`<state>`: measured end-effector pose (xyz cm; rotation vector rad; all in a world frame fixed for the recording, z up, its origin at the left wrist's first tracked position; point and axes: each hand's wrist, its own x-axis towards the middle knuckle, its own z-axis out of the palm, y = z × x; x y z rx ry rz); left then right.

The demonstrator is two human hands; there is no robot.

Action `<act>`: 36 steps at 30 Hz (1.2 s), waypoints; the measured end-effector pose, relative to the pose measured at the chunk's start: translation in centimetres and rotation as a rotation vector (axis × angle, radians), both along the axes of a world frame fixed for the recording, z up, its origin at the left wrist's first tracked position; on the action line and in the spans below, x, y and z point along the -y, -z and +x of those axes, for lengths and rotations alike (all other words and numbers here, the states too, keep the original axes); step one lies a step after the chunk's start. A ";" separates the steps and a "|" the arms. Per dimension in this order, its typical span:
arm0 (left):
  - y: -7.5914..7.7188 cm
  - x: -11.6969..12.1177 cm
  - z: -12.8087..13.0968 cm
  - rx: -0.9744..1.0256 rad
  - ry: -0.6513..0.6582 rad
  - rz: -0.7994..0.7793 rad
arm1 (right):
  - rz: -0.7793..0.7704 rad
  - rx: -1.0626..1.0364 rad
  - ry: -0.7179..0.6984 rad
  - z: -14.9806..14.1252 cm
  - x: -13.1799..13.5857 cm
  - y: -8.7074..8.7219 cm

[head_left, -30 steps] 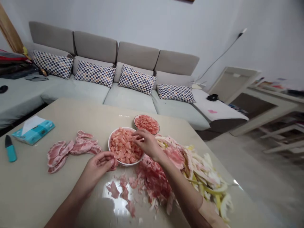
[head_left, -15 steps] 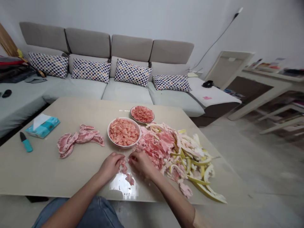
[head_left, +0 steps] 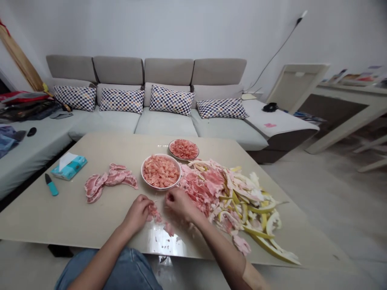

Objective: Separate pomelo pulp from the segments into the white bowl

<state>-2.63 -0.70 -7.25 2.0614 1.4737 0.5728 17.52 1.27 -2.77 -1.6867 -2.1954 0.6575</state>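
Note:
My left hand [head_left: 138, 212] and my right hand [head_left: 179, 204] hover close together over the table's near edge, fingers curled, pinching a pink pomelo piece [head_left: 153, 211] between them. Small pink scraps [head_left: 169, 229] lie just below the hands. Right behind them stands a white bowl [head_left: 161, 172] heaped with peeled pink flesh. Farther back sits a second smaller bowl [head_left: 184, 149], also full. Several unpeeled pink segments [head_left: 109, 181] lie to the left of the big bowl.
A large heap of pink membrane and yellow-white peel [head_left: 238, 197] covers the beige table [head_left: 60, 213] on the right. A tissue pack [head_left: 69, 166] and a teal-handled knife [head_left: 51, 185] lie far left. A grey sofa [head_left: 163, 121] with checked cushions stands behind.
My right hand left the big bowl and both hands drew back to the table's near edge, meeting over a pomelo piece. The view pulled back and tilted up.

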 end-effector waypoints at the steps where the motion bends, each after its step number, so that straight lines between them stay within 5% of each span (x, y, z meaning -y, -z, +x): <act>1: 0.0 0.0 -0.2 0.001 -0.017 0.009 | 0.042 -0.043 -0.009 0.5 -0.5 -1.1; 6: 0.0 0.3 -1.5 -0.082 -0.134 0.011 | 0.252 -0.228 0.028 1.5 -4.8 -5.2; 11: 0.7 1.5 -1.8 -0.187 -0.200 -0.060 | 0.374 -0.388 0.075 2.1 -7.1 -5.6; 17: 1.2 -0.2 3.9 -0.071 -0.046 -0.083 | 0.417 -0.506 0.203 6.3 -3.8 -4.4; 23: -0.5 -1.9 7.9 0.134 0.016 0.036 | 0.416 -0.501 0.265 10.8 1.1 -2.2; 30: -2.1 -1.5 2.4 0.157 -0.124 0.072 | 0.420 -0.418 0.170 10.3 3.4 -0.9; 36: -3.0 0.3 -3.6 0.124 -0.252 0.083 | 0.466 -0.259 -0.029 5.0 -0.4 -2.3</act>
